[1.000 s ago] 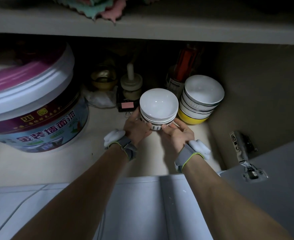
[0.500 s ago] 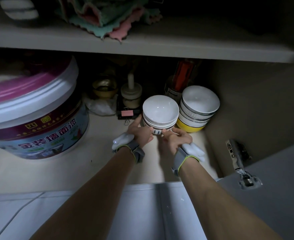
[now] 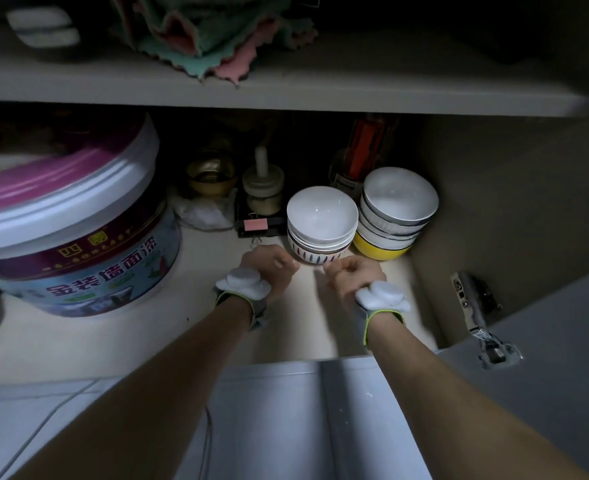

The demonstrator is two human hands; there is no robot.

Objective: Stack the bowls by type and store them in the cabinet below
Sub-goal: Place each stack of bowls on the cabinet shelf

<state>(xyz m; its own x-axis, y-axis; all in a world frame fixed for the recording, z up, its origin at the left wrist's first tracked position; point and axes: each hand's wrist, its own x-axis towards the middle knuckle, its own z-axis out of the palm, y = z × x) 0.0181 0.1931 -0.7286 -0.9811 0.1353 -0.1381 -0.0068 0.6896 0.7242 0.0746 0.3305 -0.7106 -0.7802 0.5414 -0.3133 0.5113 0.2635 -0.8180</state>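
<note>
While bowl stack (image 3: 322,226) sits free, L hand (image 3: 269,265) & R hand (image 3: 354,271) curled, empty

a patterned stack of bowls (image 3: 322,230) stood upright just beyond the left hand (image 3: 269,268); a taller stack on a yellow bowl (image 3: 379,250) stood beside it, beyond the right hand (image 3: 353,275).

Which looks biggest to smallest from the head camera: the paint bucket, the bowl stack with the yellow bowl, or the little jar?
1. Paint bucket, by far the largest, though it also sits nearer the camera.
2. Bowl stack with the yellow bowl.
3. Little jar, the smallest, sitting farthest back.
</note>
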